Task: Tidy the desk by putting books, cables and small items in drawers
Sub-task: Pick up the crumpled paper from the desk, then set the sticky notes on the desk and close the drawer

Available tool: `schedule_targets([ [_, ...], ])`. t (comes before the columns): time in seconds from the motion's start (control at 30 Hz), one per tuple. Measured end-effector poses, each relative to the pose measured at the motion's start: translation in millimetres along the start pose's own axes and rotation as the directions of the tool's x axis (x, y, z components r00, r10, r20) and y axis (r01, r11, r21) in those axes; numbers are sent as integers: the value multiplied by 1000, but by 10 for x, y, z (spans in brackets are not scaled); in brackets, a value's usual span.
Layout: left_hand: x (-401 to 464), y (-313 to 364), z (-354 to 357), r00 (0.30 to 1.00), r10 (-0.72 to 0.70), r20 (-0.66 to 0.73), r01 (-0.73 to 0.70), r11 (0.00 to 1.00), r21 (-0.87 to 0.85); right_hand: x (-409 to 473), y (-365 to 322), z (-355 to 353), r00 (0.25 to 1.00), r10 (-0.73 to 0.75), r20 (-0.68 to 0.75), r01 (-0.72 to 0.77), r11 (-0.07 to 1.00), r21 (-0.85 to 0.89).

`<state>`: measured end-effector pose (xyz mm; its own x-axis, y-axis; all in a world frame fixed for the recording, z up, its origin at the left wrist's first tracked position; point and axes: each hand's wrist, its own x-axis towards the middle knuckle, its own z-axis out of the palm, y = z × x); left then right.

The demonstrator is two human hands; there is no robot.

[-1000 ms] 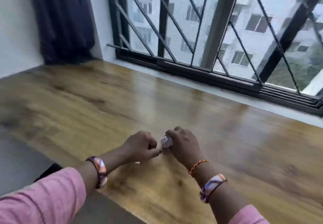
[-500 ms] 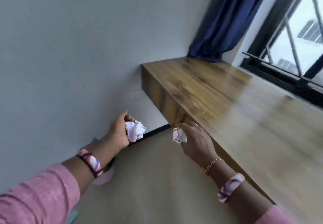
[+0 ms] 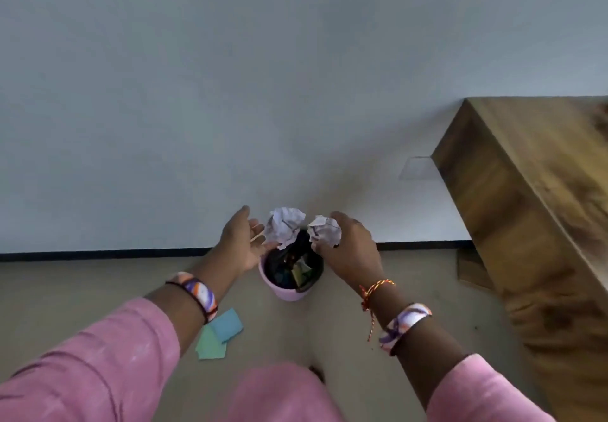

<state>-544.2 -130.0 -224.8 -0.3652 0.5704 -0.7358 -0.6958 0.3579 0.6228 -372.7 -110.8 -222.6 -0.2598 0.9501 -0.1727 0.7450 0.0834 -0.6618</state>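
— What's in view, biggest first?

— I see the wooden desk at right, then a pink bin on the floor against the wall.

— And the hands?

— My left hand is spread open, one crumpled paper loose at its fingertips above the bin. My right hand is curled round another paper ball.

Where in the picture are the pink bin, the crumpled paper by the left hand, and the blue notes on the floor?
pink bin [image 3: 287, 291]: head view, on its front outer wall.
left crumpled paper [image 3: 283, 226]: head view, centre of the ball.
blue notes [image 3: 226, 323]: head view, middle of the upper sheet.
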Motion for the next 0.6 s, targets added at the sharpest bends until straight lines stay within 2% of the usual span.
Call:
schedule_targets([
  [0.2, 605, 155, -139, 997, 10, -75, -8, 1000, 25, 655, 356, 567, 967, 180, 181, -178, 984, -28],
  [0.33, 908, 88, -521, 984, -38, -176, 43, 999, 24, 677, 582, 932, 918, 237, 319, -216, 971, -98],
  [0.6, 1175, -144, -1592, 891, -108, -441, 102, 994, -37, 470, 669, 1903, 764, 216, 608, -135, 975, -177],
])
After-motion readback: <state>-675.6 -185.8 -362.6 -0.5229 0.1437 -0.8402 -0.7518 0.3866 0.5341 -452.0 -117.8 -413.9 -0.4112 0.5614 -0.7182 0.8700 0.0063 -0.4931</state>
